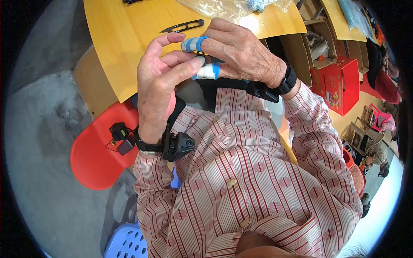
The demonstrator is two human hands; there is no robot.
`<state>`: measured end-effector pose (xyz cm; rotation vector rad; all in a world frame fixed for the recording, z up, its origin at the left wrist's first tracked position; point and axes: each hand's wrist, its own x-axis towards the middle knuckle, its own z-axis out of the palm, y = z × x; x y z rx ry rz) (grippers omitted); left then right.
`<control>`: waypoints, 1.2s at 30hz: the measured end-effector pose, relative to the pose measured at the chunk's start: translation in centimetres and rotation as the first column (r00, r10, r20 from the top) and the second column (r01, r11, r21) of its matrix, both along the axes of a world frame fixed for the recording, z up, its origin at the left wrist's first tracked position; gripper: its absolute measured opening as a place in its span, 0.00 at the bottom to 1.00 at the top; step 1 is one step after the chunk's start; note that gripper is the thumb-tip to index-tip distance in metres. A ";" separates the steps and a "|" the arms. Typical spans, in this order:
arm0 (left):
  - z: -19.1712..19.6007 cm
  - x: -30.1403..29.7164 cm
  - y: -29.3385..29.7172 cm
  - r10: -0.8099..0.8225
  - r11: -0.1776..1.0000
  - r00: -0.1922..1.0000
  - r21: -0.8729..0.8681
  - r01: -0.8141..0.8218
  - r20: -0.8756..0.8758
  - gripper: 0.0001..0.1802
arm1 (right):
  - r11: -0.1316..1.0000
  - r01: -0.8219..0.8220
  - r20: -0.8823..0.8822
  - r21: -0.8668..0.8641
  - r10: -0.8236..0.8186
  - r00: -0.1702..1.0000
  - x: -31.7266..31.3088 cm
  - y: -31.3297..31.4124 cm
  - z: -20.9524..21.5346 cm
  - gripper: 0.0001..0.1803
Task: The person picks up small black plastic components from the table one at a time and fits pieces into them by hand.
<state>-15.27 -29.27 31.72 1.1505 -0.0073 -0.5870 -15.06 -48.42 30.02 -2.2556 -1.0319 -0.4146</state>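
Note:
Close together near the table's front edge, my two hands meet over a small black piece (200,53), mostly hidden by the fingers. My left hand (160,81) pinches it with the thumb, its index finger raised and curved. From the right, my right hand (247,51) closes on the same piece. Blue and white tape wraps its thumb and index fingertips. Black thread snips (183,26) lie on the yellow table (122,38) just beyond my hands, touched by neither.
Clear plastic bags (219,8) lie at the table's far side. A red box (337,81) and open cardboard boxes (320,43) stand to the right. To the left is an orange-red chair (94,150) with small black devices on it; a blue stool (124,241) stands lower left.

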 end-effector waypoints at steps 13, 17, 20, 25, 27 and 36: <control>-0.4 0.5 0.1 -0.063 0.997 0.998 0.053 0.063 0.005 0.27 | 1.000 0.001 -0.126 0.000 -0.001 0.992 -0.7 -0.1 -0.8 0.20; -0.6 0.6 0.3 -0.086 0.996 0.996 0.014 0.086 0.011 0.29 | 0.996 0.006 -0.159 0.085 0.008 0.987 -0.8 0.0 -0.9 0.22; -0.8 0.5 -0.1 -0.045 0.998 0.999 -0.047 0.045 -0.012 0.29 | 0.995 0.024 -0.114 0.101 -0.012 0.993 -0.7 -0.1 -1.3 0.24; -1.1 0.2 -0.6 0.037 0.994 0.999 -0.106 -0.036 0.008 0.29 | 0.997 0.045 -0.053 0.055 -0.043 0.998 -0.3 -0.4 -1.3 0.26; -1.4 -0.2 -0.5 0.084 0.988 0.996 -0.132 -0.086 -0.017 0.28 | 0.998 0.055 -0.004 -0.016 -0.055 0.998 -0.3 -0.1 -0.8 0.27; -1.7 -0.6 -1.1 0.156 0.981 0.985 -0.124 -0.146 0.073 0.25 | 0.992 0.084 -0.018 -0.097 -0.086 0.996 -0.4 0.2 -0.3 0.30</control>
